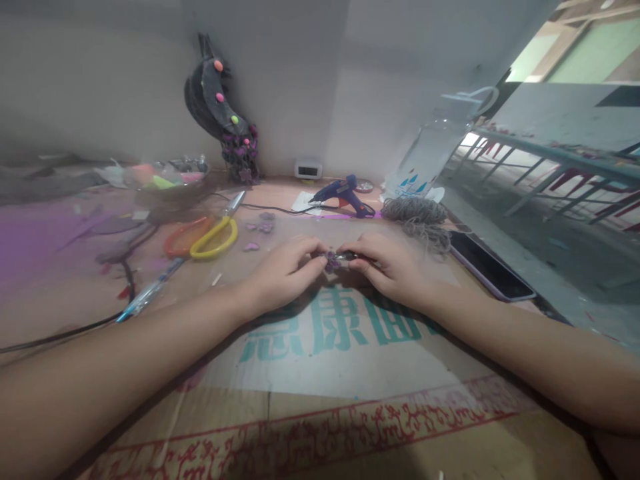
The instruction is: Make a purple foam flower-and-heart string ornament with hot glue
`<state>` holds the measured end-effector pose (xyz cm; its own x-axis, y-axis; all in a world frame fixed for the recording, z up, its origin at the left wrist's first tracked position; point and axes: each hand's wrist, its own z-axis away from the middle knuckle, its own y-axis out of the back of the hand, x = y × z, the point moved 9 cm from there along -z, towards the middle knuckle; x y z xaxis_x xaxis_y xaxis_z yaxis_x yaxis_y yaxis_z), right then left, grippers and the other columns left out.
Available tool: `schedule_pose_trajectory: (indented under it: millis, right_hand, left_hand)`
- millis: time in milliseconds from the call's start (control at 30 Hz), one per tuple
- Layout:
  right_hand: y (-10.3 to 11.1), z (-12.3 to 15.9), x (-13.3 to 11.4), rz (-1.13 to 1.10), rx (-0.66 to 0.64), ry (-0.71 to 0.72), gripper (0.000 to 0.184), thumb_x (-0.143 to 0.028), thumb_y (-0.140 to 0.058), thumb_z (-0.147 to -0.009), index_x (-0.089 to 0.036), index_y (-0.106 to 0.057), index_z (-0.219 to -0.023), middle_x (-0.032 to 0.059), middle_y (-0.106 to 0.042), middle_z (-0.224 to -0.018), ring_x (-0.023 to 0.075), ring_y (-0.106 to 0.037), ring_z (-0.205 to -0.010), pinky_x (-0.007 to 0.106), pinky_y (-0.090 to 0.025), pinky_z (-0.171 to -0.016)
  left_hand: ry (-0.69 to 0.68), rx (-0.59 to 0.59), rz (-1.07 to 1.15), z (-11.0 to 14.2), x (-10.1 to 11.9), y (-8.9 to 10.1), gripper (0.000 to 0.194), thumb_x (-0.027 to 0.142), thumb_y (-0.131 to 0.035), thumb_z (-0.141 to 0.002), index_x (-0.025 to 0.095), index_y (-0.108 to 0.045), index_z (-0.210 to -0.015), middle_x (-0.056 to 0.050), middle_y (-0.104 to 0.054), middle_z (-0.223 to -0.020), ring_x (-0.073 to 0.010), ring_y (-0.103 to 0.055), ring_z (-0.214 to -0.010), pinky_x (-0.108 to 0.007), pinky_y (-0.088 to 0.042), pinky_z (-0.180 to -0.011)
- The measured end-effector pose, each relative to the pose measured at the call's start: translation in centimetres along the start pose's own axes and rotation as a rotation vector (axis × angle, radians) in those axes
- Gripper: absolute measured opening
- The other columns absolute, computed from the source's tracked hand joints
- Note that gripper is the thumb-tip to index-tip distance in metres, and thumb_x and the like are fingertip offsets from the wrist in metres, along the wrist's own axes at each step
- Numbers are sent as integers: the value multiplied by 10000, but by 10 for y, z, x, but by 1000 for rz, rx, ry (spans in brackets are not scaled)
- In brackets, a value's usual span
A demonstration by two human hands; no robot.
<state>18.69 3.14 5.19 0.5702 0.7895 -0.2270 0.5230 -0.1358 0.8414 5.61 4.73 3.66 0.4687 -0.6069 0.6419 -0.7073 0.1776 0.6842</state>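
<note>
My left hand (285,272) and my right hand (387,263) meet at the middle of a flattened cardboard sheet (325,373). Between their fingertips is a small purple flower-like piece (332,260). The left fingers pinch its left side. The right fingers are closed on a thin dark metal bit (346,255) that touches the piece. Both wrists rest on the cardboard. More small purple pieces (260,227) lie a little to the back left.
Yellow and orange scissors (210,237) and a blue pen (147,293) lie at left. A blue glue gun (343,195) with its cord, a grey yarn bundle (417,217) and a phone (493,270) lie behind and right. A dark decorated ornament (223,113) leans on the wall.
</note>
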Motion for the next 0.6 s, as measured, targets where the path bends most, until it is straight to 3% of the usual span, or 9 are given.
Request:
schedule_pose_trajectory:
  millis: [333, 600]
  right_hand:
    - [-1, 1, 0, 39, -1, 5, 290, -338, -463, -1020, -178, -679, -1128, 73, -672, -866, 215, -601, -813, 335, -463, -734]
    - [1, 2, -5, 61, 23, 64, 285, -323, -468, -1019, -171, -675, -1141, 69, -650, -845, 206, -578, -789, 322, -439, -717]
  left_hand:
    - [20, 5, 21, -1, -3, 0, 191, 301, -443, -933, 193, -594, -891, -38, -677, -905, -213, -625, -898, -348, -471, -817]
    - [48, -68, 106, 0, -4, -6, 206, 298, -429, -948, 191, -601, -907, -40, -700, -893, -215, -634, -903, -341, -482, -807]
